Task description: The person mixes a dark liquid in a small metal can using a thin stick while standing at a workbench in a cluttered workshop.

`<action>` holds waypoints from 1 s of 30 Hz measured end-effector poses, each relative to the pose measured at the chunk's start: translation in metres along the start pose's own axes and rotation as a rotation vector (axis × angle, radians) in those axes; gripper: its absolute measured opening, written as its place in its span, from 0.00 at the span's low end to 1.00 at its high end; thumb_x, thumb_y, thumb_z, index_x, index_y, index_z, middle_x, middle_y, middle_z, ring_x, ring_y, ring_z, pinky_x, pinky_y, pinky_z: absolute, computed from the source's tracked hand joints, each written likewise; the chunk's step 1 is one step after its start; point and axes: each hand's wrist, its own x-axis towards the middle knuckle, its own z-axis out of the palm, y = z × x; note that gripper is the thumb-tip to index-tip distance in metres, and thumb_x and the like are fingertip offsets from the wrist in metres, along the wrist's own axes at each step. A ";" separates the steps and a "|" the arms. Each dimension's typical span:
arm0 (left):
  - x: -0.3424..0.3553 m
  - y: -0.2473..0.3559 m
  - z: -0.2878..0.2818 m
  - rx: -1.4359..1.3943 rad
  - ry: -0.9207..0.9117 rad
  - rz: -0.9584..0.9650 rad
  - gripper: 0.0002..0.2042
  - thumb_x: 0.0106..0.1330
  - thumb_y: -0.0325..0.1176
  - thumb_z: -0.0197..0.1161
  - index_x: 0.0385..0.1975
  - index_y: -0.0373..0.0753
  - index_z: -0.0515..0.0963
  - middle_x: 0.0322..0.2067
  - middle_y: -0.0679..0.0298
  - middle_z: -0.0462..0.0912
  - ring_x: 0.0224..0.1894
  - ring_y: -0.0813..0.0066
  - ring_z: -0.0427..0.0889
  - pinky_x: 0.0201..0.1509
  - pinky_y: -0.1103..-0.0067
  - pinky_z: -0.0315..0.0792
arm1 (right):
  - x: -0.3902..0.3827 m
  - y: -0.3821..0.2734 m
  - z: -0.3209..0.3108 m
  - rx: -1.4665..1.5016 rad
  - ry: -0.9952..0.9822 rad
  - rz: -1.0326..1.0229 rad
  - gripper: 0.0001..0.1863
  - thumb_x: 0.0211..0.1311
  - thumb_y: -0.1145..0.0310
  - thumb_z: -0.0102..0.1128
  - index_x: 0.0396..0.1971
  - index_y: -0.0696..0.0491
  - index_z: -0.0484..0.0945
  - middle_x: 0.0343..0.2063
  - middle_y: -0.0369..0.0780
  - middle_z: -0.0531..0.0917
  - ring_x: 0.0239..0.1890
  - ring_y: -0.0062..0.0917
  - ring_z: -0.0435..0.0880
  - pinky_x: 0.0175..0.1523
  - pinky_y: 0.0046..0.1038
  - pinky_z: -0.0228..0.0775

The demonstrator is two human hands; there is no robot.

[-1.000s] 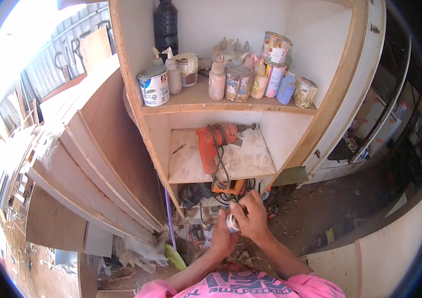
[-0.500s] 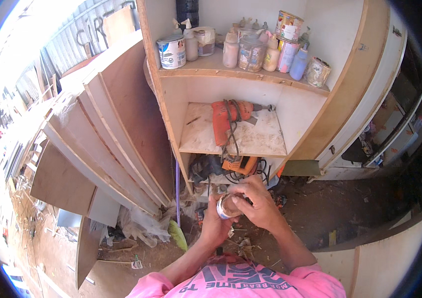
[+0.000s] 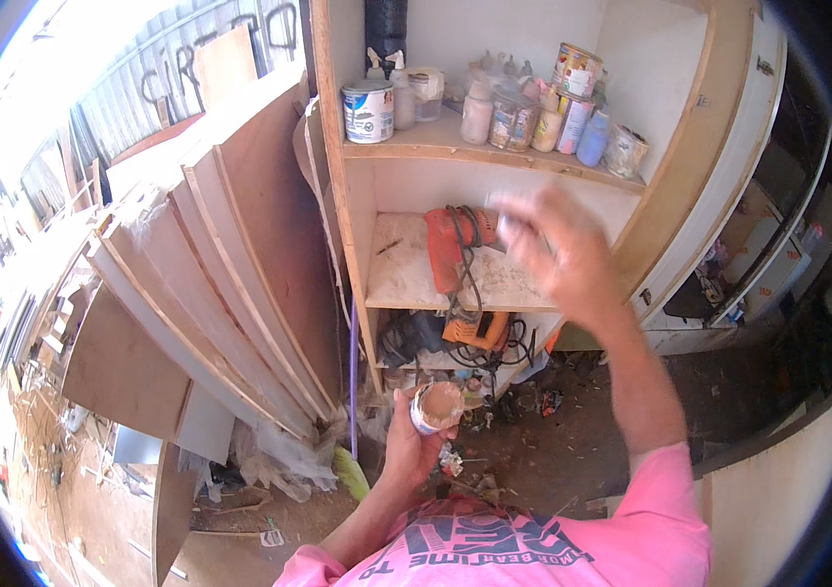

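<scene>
Your right hand [image 3: 563, 249] has lifted to two o'clock, grip unclear, leaving uncovered the can [image 3: 436, 409] your left hand [image 3: 410, 452] grips at six.

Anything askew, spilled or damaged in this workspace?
Clutter mostly; no clear spill. Crumpled translucent plastic lies on the floor by the leaning boards, like discarded wrapping. The red-orange drill lies on a dusty shelf, cord looped over it, untidily stowed. The open tin in the left hand looks smeared around its rim.
</scene>
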 end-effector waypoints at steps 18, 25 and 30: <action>0.000 0.062 -0.059 0.015 0.100 -0.008 0.30 0.71 0.61 0.37 0.46 0.37 0.73 0.35 0.61 0.80 0.32 0.69 0.77 0.30 0.76 0.72 | 0.237 0.091 0.022 -0.462 -0.836 0.383 0.42 0.43 0.58 0.66 0.63 0.53 0.65 0.59 0.48 0.70 0.60 0.38 0.71 0.60 0.35 0.67; 0.000 0.068 -0.066 0.015 0.037 -0.029 0.30 0.72 0.60 0.36 0.47 0.37 0.73 0.36 0.61 0.80 0.34 0.70 0.77 0.31 0.77 0.71 | 0.230 0.088 0.017 -0.482 -0.687 0.213 0.39 0.39 0.68 0.69 0.59 0.54 0.68 0.55 0.44 0.71 0.57 0.38 0.72 0.59 0.32 0.67; 0.006 0.061 -0.076 -0.034 -0.022 -0.036 0.28 0.74 0.55 0.34 0.48 0.35 0.71 0.39 0.57 0.81 0.35 0.68 0.81 0.31 0.75 0.76 | 0.209 0.085 0.005 -0.391 -0.481 0.016 0.34 0.41 0.75 0.66 0.55 0.55 0.70 0.52 0.41 0.70 0.54 0.36 0.73 0.58 0.30 0.67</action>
